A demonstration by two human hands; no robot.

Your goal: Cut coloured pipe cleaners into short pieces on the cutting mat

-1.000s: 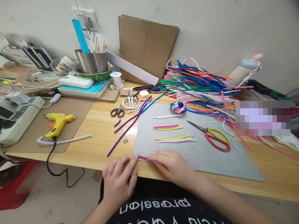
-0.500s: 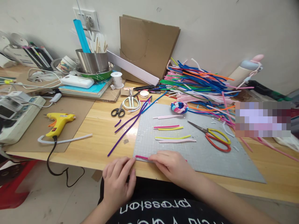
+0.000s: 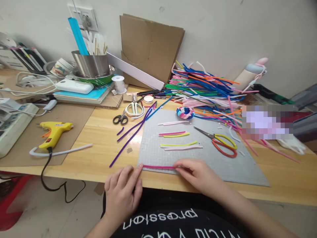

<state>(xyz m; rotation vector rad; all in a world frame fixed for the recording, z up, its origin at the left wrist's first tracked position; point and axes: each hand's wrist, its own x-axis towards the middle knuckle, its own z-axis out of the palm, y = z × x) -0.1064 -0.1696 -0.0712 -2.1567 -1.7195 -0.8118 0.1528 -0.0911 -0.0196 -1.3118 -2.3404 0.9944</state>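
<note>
In the head view, touched the pink fuzzy stick (image 3: pixel 158 167) at its left end with the left hand (image 3: pixel 122 190), thumb spread apart; pinched it farther right with the right hand (image 3: pixel 201 173), perhaps covering the other end. Lay along the grey mat's (image 3: pixel 153 132) near edge.

Stem (image 3: pixel 158 167): solid magenta. Mat (image 3: pixel 210 173): plain grey. Ring (image 3: pixel 185 116): banded blue, pink, white. Scissors handles (image 3: pixel 219 151): red and yellow. Glue gun (image 3: pixel 54 128): yellow; trigger (image 3: pixel 46 135), orange.
</note>
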